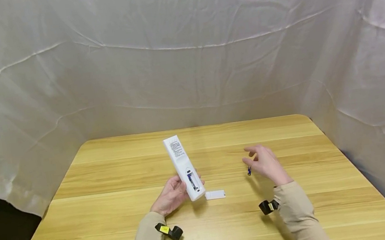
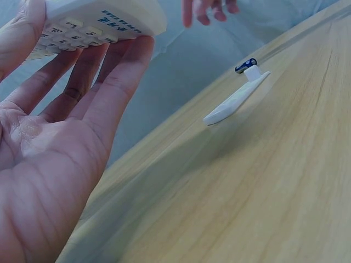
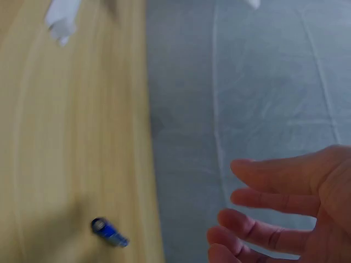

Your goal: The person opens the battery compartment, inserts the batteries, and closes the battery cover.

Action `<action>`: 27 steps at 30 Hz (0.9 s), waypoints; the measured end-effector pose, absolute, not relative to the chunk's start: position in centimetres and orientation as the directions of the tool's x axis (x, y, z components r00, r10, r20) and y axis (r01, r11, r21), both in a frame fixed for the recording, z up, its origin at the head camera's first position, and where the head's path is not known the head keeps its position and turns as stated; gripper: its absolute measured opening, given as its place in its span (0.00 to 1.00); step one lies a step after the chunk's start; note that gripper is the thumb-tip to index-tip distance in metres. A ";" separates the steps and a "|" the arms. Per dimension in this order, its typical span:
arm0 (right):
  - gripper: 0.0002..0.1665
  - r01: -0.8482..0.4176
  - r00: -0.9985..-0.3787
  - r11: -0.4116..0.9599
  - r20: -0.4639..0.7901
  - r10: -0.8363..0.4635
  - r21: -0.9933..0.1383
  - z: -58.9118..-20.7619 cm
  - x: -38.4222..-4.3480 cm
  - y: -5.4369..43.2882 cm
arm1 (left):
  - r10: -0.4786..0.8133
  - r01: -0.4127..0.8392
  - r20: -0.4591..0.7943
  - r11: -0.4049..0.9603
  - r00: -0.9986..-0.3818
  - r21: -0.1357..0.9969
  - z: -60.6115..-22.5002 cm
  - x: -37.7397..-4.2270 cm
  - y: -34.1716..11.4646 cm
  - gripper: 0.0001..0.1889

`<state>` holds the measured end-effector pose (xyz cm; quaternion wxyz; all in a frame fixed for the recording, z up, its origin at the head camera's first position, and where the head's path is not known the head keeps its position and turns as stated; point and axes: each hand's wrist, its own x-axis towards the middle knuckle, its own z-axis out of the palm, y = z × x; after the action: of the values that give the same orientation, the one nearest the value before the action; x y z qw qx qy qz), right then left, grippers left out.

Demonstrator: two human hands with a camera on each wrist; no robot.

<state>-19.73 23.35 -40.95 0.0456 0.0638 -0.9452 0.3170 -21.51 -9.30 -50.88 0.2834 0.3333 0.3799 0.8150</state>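
Note:
My left hand (image 1: 171,195) grips a white remote control (image 1: 181,163) above the table, its back turned up in the head view. The battery compartment is uncovered, with one dark blue battery (image 1: 191,181) lying in its left side and the right side bare. In the left wrist view the remote's button face (image 2: 82,33) points down, with fingers under it and the thumb on its edge. My right hand (image 1: 264,163) hovers with parted fingers, holding nothing. Below its fingertips a loose blue battery (image 3: 109,232) lies on the table.
The white battery cover (image 1: 215,194) lies on the wooden table (image 1: 120,238), just right of the remote's lower end. Grey-white cloth (image 1: 186,75) hangs behind the table and along its sides. Each wrist carries a black camera mount (image 1: 268,207).

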 end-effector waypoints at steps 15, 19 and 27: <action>0.32 -0.017 -0.998 0.842 -0.044 -0.048 -0.539 -44.0 -21.0 24.2 | 0.713 -0.193 0.324 -0.540 -0.621 0.819 -50.9 -21.5 -9.3 0.29; 0.35 -0.008 -0.996 0.837 -0.072 -0.057 -0.548 -44.5 -21.0 24.3 | 0.714 -0.196 0.325 -0.542 -0.620 0.817 -50.9 -21.5 -9.3 0.28; 0.33 0.012 -0.991 0.845 -0.120 -0.063 -0.535 -44.7 -21.1 24.1 | 0.713 -0.197 0.321 -0.541 -0.624 0.818 -51.0 -21.6 -9.3 0.24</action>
<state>-21.13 24.07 -44.74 -0.0665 0.0133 -0.9581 0.2784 -21.57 -9.30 -50.96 0.2799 0.3311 0.3890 0.8129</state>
